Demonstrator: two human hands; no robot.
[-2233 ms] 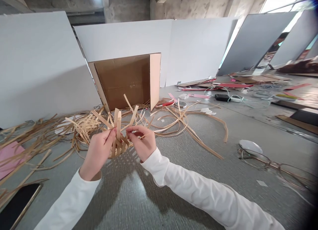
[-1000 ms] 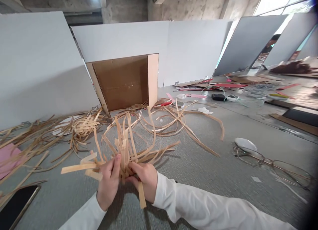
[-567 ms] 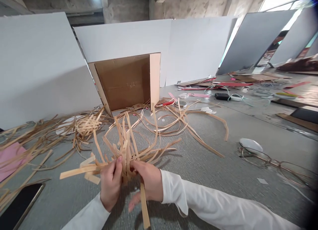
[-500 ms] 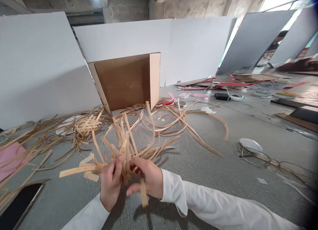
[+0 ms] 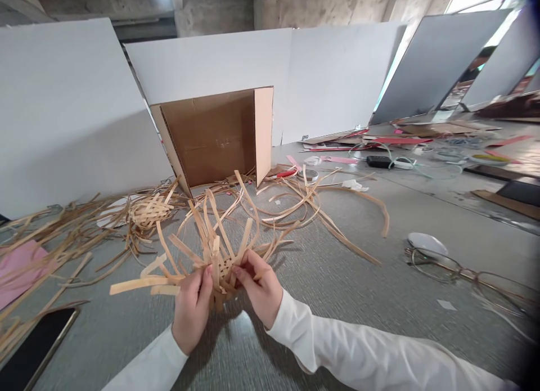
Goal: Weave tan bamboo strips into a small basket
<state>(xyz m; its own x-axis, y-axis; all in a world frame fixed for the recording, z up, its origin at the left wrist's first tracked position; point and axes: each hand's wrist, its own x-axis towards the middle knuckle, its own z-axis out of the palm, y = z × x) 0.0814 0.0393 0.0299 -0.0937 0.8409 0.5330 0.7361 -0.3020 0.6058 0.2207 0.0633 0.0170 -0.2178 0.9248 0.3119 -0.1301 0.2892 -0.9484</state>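
Observation:
A small woven piece of tan bamboo strips (image 5: 211,250) sits between my hands just above the grey table (image 5: 337,290), with loose strip ends fanning up and out to the left. My left hand (image 5: 192,309) pinches its left side, thumb up against the weave. Gripping the right side, my right hand (image 5: 260,287) has its fingers curled round the strips. Both sleeves are white.
Loose bamboo strips (image 5: 76,233) lie heaped across the left and middle. An open cardboard box (image 5: 211,135) stands behind against white boards. Eyeglasses (image 5: 455,270) and a white dish (image 5: 427,243) lie to the right, a dark phone (image 5: 34,349) at bottom left, pink paper (image 5: 17,267) at far left.
The woven piece came down from mid-air and nearer to me. A strip that hung below my right hand is no longer hanging there; my right fingers have closed on the weave.

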